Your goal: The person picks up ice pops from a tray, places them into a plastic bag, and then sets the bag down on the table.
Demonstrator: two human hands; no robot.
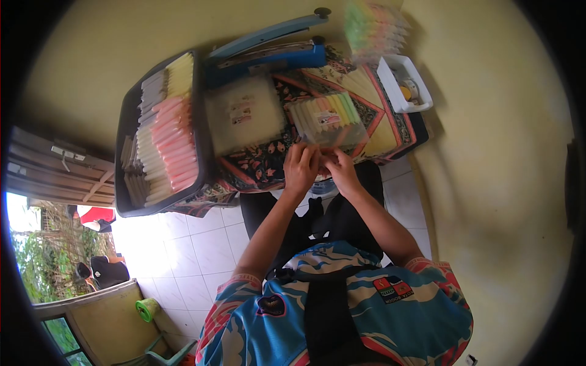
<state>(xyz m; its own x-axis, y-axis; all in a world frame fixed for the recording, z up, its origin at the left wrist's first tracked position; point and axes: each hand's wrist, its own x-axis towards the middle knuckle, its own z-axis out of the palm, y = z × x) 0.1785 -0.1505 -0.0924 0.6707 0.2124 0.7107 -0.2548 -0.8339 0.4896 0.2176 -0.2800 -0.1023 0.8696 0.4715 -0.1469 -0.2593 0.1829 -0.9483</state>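
Observation:
A clear plastic bag point(347, 135) lies on the patterned cloth right in front of me, with a row of white, yellow, green and pink sticks point(337, 108) inside and a small printed label point(328, 117) on it. My left hand point(301, 166) is closed at the bag's near edge, fingers bent inward. Beside it, my right hand point(340, 171) pinches at the same edge, its fingertips meeting those of the left. Just left of the bag rests a stack of flat clear bags point(244, 116) with a label showing.
A black tub point(198, 131) of pink, cream and grey sticks stands at left. Behind are a blue long-armed sealer point(268, 60), a pile of filled pastel packs point(375, 27) and a white tray point(421, 85) holding small items. Through the doorway a person point(108, 271) shows.

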